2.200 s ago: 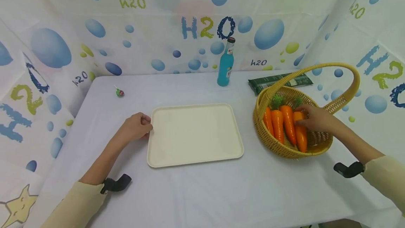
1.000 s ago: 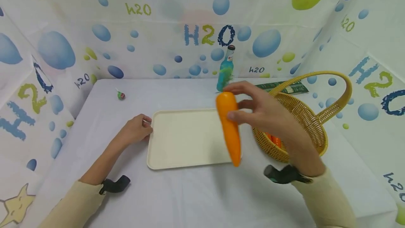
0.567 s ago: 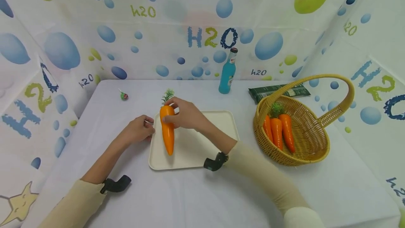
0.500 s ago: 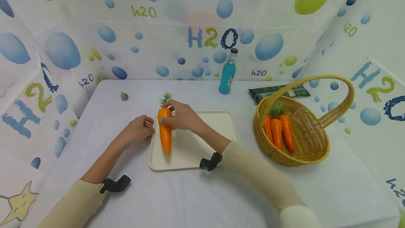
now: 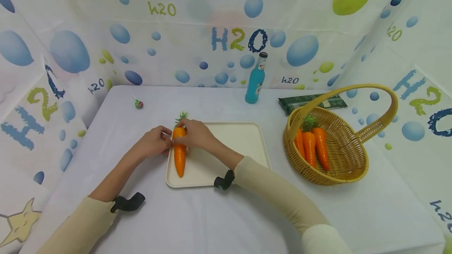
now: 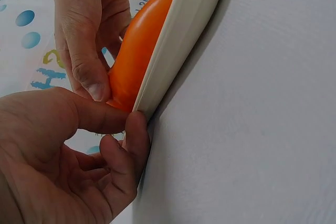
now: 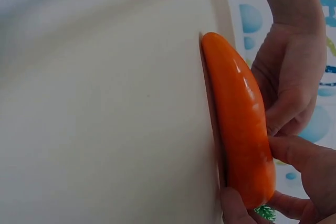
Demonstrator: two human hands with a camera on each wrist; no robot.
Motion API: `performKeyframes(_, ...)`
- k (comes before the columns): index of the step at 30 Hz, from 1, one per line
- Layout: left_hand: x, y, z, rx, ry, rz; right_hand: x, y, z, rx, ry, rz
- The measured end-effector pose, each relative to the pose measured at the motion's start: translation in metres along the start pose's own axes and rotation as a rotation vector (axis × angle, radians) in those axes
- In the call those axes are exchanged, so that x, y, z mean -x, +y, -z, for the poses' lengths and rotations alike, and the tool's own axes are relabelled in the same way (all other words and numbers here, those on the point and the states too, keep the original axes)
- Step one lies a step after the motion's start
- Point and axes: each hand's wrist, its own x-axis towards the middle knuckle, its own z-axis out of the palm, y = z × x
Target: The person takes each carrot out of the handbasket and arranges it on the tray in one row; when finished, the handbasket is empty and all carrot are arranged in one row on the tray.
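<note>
Head view: carrot (image 5: 180, 158) sits along the tray's left rim, tip toward the bench's (image 5: 176, 226) front edge, green top (image 5: 181, 117) poking past the tray (image 5: 229, 148) toward the back edge. Right hand (image 5: 195, 133) has the thick end pinched between thumb and fingers; left hand (image 5: 152, 143) is at the rim right beside it. Basket (image 5: 323, 176) with three other carrots (image 5: 309, 150) is toward the bench's right edge, bottle (image 5: 255, 83) by the back edge. Left wrist view: left hand pinches the rim, thumb and finger narrow; carrot leans close to it, right thumb nearly on the left fingers. Right wrist view: right hand still round the thick end; can't tell if the whole length is bearing on the tray. Risks, my read: round body could roll if let go off-balance, thick end could ride up on the rim, fingers could snag each other since both hands share that spot. Diff vs the earliest head frame: this carrot was in the basket then, right hand on it; now it's across at the tray. Left hand hasn't shifted.
</note>
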Motion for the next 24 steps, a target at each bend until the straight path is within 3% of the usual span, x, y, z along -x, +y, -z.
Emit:
performKeyframes(14,-0.001,0.000,-0.004,-0.007,-0.018,0.032,0.012,0.014,0.015,-0.008,-0.034,0.016)
performKeyframes(18,-0.004,-0.001,-0.007,-0.004,-0.018,0.029,0.036,0.017,0.039,-0.014,-0.036,0.038)
performKeyframes(24,-0.004,-0.006,0.000,-0.031,0.001,0.021,0.091,0.010,0.100,0.020,0.003,0.102)
